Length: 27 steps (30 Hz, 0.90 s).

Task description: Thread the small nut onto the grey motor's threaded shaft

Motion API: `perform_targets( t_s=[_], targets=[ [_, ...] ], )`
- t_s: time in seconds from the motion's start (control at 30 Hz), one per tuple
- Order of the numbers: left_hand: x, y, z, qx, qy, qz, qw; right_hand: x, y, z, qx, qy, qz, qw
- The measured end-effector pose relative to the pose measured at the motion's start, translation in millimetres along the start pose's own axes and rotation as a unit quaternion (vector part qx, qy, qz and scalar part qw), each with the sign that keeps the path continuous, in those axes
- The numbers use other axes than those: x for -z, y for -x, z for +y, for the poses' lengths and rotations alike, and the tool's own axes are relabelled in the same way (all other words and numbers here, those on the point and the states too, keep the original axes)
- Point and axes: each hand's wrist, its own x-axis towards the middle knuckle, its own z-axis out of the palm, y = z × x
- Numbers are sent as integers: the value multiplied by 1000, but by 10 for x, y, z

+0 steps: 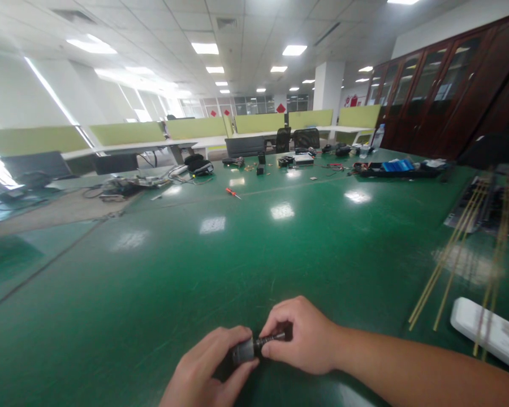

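Low in the head view, my left hand point(212, 362) is closed, thumb and fingers gripping the sides of a short dark grey cylinder point(244, 351). From its right end sticks out a thin dark metal shaft point(271, 339) with ridges along it. My right hand point(301, 336) pinches this shaft between thumb and forefinger. The two parts lie in line and meet between my hands; whether they are joined cannot be seen. Both hands are just above the green tabletop point(195, 271).
A red-handled screwdriver point(232, 193) lies further off. On the right are long thin brass-coloured rods point(449, 254) and a white case point(487, 330). Along the far edge stand a black tray with blue items point(398, 167), small black boxes point(261, 169) and a bottle point(378, 137). Cables and parts point(123, 186) lie left.
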Motion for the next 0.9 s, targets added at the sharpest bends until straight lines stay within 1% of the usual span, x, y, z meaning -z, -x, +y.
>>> perform_targets(
  t_s=[0.27,0.4,0.57,0.77,0.9],
  targets=[
    [20,-31,33,-1,-1,-2,1000,3,-3,-9,-4,8,-8,1000],
    [18,-8,17,-3,-3,7,1000,5,0,-3,2,8,-3,1000],
    [27,3,12,-3,-1,6,1000,4,8,-9,3,4,5,1000],
    [43,-14,45,-2,2,-2,1000,-1,-1,-8,9,1,5,1000],
    [57,-33,60,-8,0,4,1000,5,-1,-14,1,-8,1,1000]
  ],
)
